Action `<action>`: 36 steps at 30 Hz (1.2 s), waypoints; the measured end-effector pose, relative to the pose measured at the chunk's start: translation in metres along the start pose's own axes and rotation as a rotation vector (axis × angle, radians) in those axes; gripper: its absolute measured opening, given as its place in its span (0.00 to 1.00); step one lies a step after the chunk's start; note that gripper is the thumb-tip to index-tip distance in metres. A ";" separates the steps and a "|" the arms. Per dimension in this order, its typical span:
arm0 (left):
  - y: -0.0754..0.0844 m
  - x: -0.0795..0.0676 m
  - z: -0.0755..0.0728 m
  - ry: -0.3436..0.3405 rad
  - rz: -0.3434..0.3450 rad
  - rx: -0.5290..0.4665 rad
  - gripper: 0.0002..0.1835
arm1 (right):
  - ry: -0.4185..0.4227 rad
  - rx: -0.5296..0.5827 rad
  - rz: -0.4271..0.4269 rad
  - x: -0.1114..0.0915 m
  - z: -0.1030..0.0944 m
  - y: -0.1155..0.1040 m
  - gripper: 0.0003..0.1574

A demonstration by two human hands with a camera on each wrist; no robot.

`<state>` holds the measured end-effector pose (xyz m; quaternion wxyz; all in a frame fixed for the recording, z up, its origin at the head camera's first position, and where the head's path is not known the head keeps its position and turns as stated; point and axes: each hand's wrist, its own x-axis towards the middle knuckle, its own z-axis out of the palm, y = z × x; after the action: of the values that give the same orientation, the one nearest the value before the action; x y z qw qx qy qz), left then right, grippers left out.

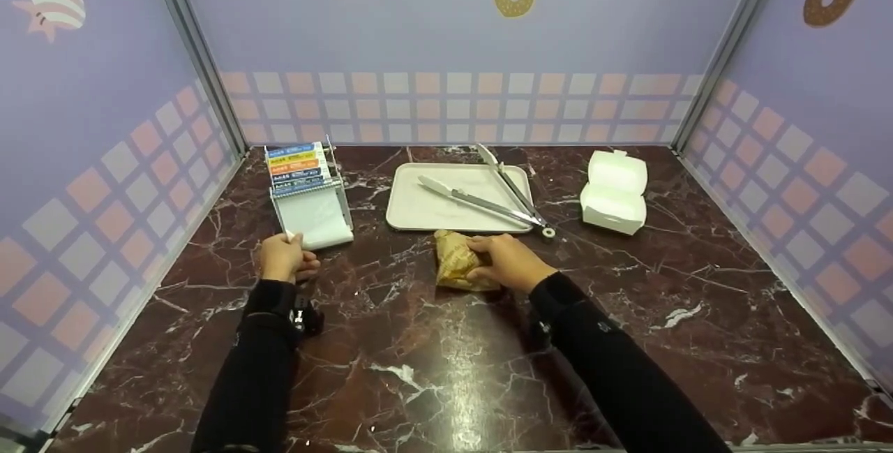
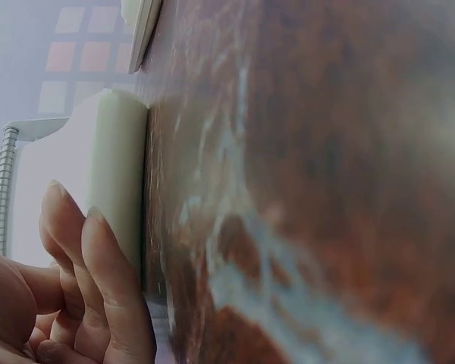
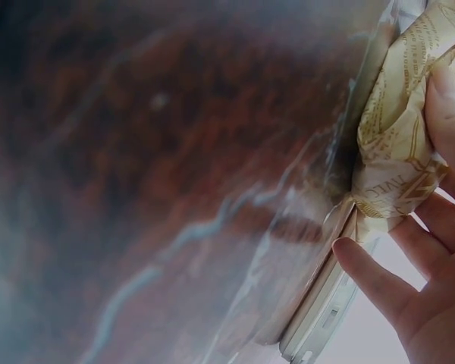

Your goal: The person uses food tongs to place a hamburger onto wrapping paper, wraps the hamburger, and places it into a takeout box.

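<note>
At the left, a small spiral-bound flip stand shows coloured printed strips above a white sheet whose lower edge curls over. My left hand pinches the lower left corner of this sheet; its fingertips lie against the curled edge in the left wrist view. Near the middle, a food packet wrapped in yellowish printed paper rests on the table, its contents hidden. My right hand grips its right side with thumb and fingers. The printed wrapping is creased in the right wrist view.
Behind the packet lies a cream tray, with metal tongs lying spread across it and over its right edge. An open white clamshell box stands at the right. Patterned walls close in the dark marbled table at back and sides.
</note>
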<state>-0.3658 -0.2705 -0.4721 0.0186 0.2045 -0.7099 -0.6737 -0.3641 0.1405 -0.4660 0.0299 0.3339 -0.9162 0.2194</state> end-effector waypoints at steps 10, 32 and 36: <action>0.001 -0.007 -0.007 -0.059 -0.014 -0.062 0.13 | -0.012 0.011 -0.009 -0.001 0.000 0.000 0.40; -0.011 -0.001 -0.014 -0.121 0.040 -0.142 0.14 | -0.001 0.007 -0.001 -0.001 0.000 0.001 0.40; -0.010 -0.002 -0.014 -0.113 0.051 -0.144 0.14 | -0.009 0.009 0.009 0.001 0.000 0.001 0.41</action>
<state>-0.3566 -0.2832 -0.4799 0.0106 0.1462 -0.6644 -0.7329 -0.3651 0.1404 -0.4665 0.0234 0.3311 -0.9168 0.2222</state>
